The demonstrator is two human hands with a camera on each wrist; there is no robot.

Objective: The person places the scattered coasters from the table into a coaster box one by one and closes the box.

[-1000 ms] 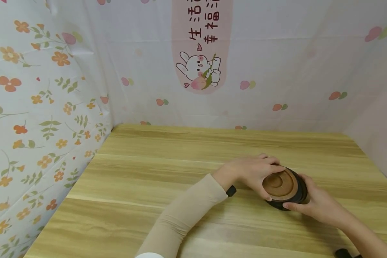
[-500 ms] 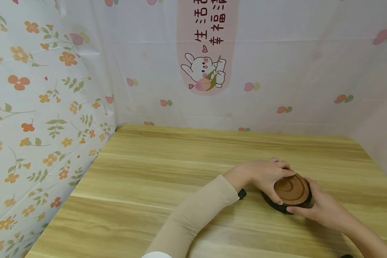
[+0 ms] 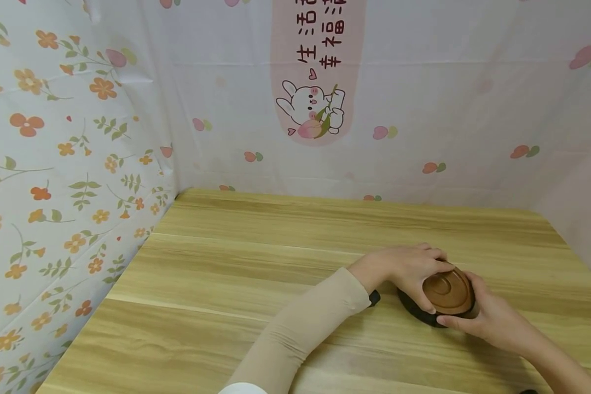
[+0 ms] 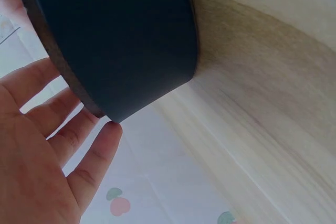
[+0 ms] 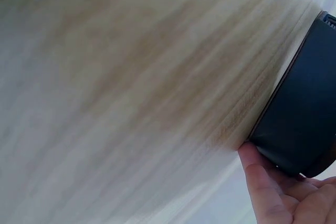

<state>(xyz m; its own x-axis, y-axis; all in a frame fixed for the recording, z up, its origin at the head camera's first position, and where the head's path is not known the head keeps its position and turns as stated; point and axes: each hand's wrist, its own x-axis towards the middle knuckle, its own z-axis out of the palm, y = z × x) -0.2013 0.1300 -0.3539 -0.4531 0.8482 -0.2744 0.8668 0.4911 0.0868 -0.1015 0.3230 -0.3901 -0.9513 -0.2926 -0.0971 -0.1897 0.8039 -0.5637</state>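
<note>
A round, dark-walled container (image 3: 415, 311) with a brown, ring-grooved top (image 3: 450, 294) stands tilted over the right part of the table, its top leaning toward the right. My left hand (image 3: 407, 272) spreads over its left side, thumb in front and fingers behind, gripping the brown rim. Opposite it, my right hand (image 3: 494, 314) holds the right side between thumb and fingers. In the left wrist view the smooth dark wall (image 4: 121, 35) rises above the fingertips, with the brown edge (image 4: 60, 56) beside them. The right wrist view has fingers under the dark side wall (image 5: 299, 98).
The wood-grain table (image 3: 216, 273) extends to the left and back. A printed white curtain (image 3: 216, 98) hangs behind it, and a flowered one (image 3: 64, 180) on the left. Small black devices show near the left wrist (image 3: 375, 298) and below the right forearm (image 3: 528, 392).
Both hands and the container have shifted slightly right. The brown top has tipped toward the right hand, and more dark wall shows at its lower left. The head view has also shifted a little.
</note>
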